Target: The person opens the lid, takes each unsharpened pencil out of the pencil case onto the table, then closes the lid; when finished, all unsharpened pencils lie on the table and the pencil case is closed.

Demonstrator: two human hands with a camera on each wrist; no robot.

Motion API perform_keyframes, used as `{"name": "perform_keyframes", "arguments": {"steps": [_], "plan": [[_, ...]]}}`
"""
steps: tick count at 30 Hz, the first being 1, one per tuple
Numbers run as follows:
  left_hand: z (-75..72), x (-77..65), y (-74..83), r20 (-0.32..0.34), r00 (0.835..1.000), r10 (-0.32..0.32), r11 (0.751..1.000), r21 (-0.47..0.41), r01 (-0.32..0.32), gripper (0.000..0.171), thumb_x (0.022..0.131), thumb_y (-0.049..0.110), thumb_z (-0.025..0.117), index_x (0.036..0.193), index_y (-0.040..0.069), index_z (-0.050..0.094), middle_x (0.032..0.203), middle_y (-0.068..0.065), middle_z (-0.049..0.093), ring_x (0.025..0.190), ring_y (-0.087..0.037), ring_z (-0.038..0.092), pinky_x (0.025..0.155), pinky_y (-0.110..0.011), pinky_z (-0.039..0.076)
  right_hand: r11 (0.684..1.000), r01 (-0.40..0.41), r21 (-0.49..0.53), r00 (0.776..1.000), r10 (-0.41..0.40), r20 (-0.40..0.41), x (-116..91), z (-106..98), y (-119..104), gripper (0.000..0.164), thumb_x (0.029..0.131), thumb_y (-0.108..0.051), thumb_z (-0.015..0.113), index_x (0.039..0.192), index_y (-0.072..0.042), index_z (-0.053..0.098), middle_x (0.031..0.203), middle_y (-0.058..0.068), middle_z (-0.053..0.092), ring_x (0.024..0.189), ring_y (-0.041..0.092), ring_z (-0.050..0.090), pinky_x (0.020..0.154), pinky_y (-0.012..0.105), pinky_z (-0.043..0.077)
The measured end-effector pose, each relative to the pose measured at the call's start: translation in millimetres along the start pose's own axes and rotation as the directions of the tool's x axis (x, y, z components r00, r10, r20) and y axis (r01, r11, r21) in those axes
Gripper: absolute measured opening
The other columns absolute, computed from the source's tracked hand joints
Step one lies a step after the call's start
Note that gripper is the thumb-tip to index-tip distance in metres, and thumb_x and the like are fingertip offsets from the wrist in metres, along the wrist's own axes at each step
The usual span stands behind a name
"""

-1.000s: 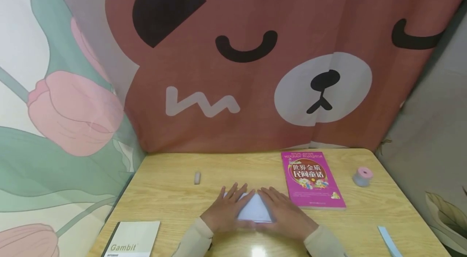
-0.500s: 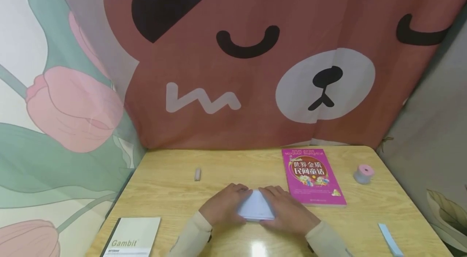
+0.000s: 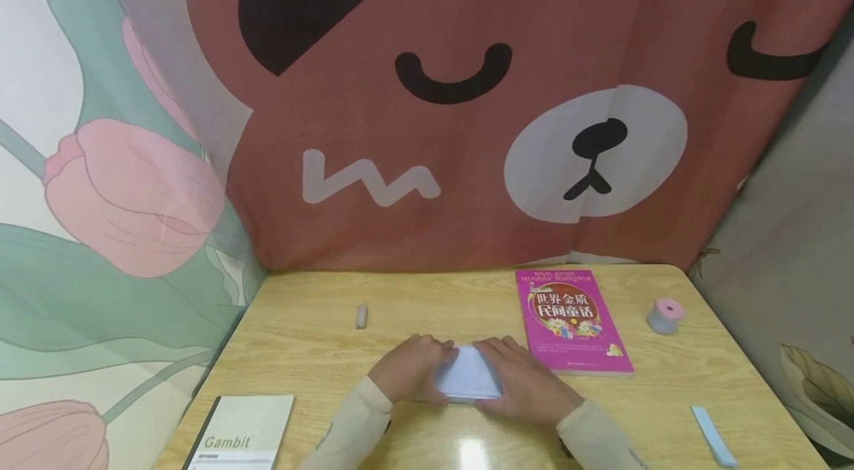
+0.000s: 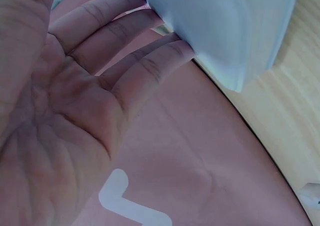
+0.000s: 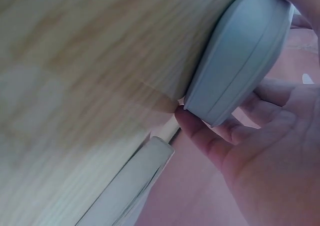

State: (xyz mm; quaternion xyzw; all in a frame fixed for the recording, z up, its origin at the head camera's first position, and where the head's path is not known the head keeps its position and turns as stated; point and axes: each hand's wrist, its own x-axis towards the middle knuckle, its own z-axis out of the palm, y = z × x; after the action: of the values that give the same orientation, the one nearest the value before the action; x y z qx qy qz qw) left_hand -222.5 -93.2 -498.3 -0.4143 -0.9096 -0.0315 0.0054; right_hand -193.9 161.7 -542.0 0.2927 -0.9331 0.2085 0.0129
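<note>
In the head view a pale blue-white case (image 3: 469, 375) with rounded corners lies on the table between the two hands. My left hand (image 3: 415, 370) holds its left side, fingers at the far edge and thumb at the near edge. My right hand (image 3: 527, 381) grips the right side in the same way. The left wrist view shows the fingertips (image 4: 182, 49) touching the case's side. In the right wrist view a thin seam runs along the case (image 5: 240, 55), and one fingertip reaches under its corner by the tabletop. The case's underside is hidden.
A pink book (image 3: 570, 322) lies just beyond the right hand, with a pink-topped spool (image 3: 666, 316) farther right. A light-blue strip (image 3: 714, 437) is at front right. A Gambit notebook (image 3: 242, 433) lies front left; a small greyish stick-like piece (image 3: 362, 316) is behind.
Both hands have gone from spread fingers over the case to a grip at its sides; the left fingers have curled in. The case stays in about the same place.
</note>
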Motion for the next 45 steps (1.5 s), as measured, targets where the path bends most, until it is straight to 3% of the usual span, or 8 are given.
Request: {"name": "perform_keyframes", "arguments": {"steps": [7,14,18,26,31,35,40,45], "plan": [[0.1,-2.0,1.5,0.029,1.000,-0.009,1.000,0.007,0.009,0.063,0.069,0.039,0.103,0.123,0.015,0.082,0.112,0.001,0.083,0.087,-0.008,0.072,0.081,-0.024,0.060,0.999,-0.029,0.039,0.999,0.027,0.042,-1.4,2.8,-2.0,0.095,0.086,-0.054,0.090,0.160,-0.008,0.053,0.154,0.006,0.063,0.146,0.036,0.057,0.126,0.063,0.039],[-1.1,-0.9,0.5,0.043,0.999,-0.022,0.999,0.027,0.021,0.064,0.069,0.041,0.103,0.123,0.016,0.081,0.109,0.002,0.082,0.086,-0.009,0.071,0.081,-0.025,0.059,0.998,-0.030,0.053,0.999,0.028,0.030,0.0,3.3,-3.1,0.095,0.085,-0.051,0.092,0.160,-0.007,0.053,0.154,0.006,0.064,0.144,0.037,0.058,0.124,0.064,0.041],[-2.1,-0.3,-2.4,0.044,0.999,0.007,1.000,0.025,-0.008,0.062,0.071,0.041,0.101,0.123,0.014,0.081,0.105,0.002,0.082,0.083,-0.008,0.069,0.079,-0.024,0.059,0.996,-0.045,0.079,0.998,0.042,0.047,1.4,1.3,-4.1,0.096,0.085,-0.050,0.092,0.161,-0.007,0.052,0.155,0.008,0.062,0.146,0.040,0.055,0.126,0.066,0.038],[-13.0,-1.7,-13.3,0.058,0.998,0.011,0.976,-0.219,0.002,0.062,0.081,0.034,0.096,0.135,0.008,0.080,0.130,-0.007,0.080,0.094,-0.003,0.074,0.086,-0.016,0.058,0.995,-0.045,0.086,0.997,0.039,0.069,2.6,-2.0,-1.6,0.098,0.083,-0.048,0.094,0.163,-0.011,0.051,0.155,0.000,0.061,0.133,0.023,0.058,0.112,0.055,0.053],[-16.5,-2.8,-16.7,0.081,0.997,0.008,0.951,-0.309,0.018,0.060,0.086,0.031,0.096,0.137,0.006,0.078,0.137,-0.009,0.077,0.106,-0.005,0.076,0.091,-0.016,0.058,0.996,-0.052,0.079,0.995,0.045,0.086,3.3,-5.0,-0.4,0.103,0.084,-0.049,0.094,0.167,-0.011,0.047,0.161,0.005,0.057,0.140,0.027,0.057,0.115,0.057,0.051],[-20.6,-3.0,-21.1,0.082,0.996,0.021,0.923,-0.386,0.012,0.054,0.091,0.028,0.093,0.138,0.006,0.078,0.135,-0.006,0.078,0.096,0.002,0.073,0.086,-0.013,0.057,0.987,-0.099,0.126,0.989,0.084,0.124,4.0,-12.3,-0.8,0.104,0.085,-0.057,0.092,0.170,-0.020,0.044,0.170,0.004,0.049,0.151,0.032,0.051,0.118,0.061,0.048],[-25.4,-3.7,-29.8,0.059,0.998,0.036,0.880,-0.475,-0.003,0.037,0.100,0.023,0.083,0.134,0.010,0.081,0.117,0.002,0.083,0.076,0.004,0.064,0.075,-0.013,0.054,0.979,-0.095,0.179,0.990,0.074,0.122,8.9,-28.9,1.4,0.080,0.094,-0.064,0.081,0.160,-0.025,0.060,0.162,0.001,0.057,0.148,0.030,0.055,0.115,0.059,0.052],[-28.5,-5.8,-35.9,0.016,1.000,-0.015,0.876,-0.482,0.021,0.034,0.109,0.033,0.073,0.136,0.014,0.080,0.118,0.005,0.083,0.087,0.003,0.070,0.085,-0.019,0.058,0.963,-0.099,0.250,0.992,0.078,0.095,15.2,-43.3,5.1,0.051,0.106,-0.063,0.066,0.143,-0.028,0.073,0.139,-0.010,0.073,0.130,0.017,0.068,0.112,0.051,0.057]]}}
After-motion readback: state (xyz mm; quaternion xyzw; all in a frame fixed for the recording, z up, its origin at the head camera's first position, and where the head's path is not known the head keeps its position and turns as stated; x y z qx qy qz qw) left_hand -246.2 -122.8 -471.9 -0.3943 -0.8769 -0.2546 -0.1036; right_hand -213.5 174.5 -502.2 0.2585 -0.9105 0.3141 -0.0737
